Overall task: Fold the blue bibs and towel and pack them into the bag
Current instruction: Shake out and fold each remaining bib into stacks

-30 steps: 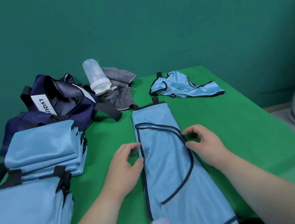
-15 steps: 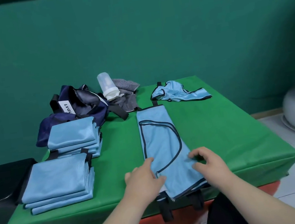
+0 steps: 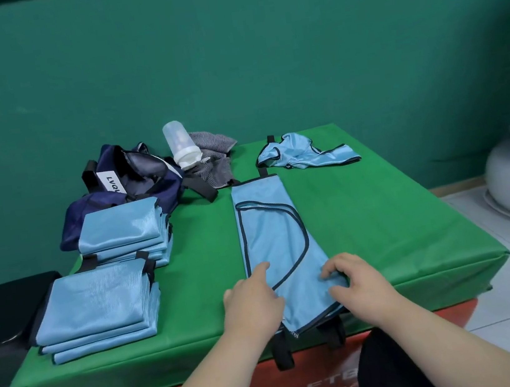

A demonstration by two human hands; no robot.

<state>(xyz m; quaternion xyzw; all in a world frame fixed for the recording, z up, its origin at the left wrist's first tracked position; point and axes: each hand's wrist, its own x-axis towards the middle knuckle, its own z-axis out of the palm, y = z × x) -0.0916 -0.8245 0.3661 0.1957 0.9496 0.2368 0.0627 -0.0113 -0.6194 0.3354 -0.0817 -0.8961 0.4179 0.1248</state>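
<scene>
Both hands have dropped from mid-strip to the near end of the long-folded bib [image 3: 272, 233] — lengthwise fold looks done, crosswise fold likely next. Left hand [image 3: 252, 298] lies flat on the cloth, fingers loose, index stretched forward. Right hand [image 3: 357, 280] curls its fingers onto the bib's right edge, thumb closing toward them — apparently pinching it. The bib runs away from the fingertips across the green table [image 3: 417, 236]. Navy bag [image 3: 134, 184] sits far beyond the left fingers (folded stacks not yet packed). Against half a second ago, barely any shift.
</scene>
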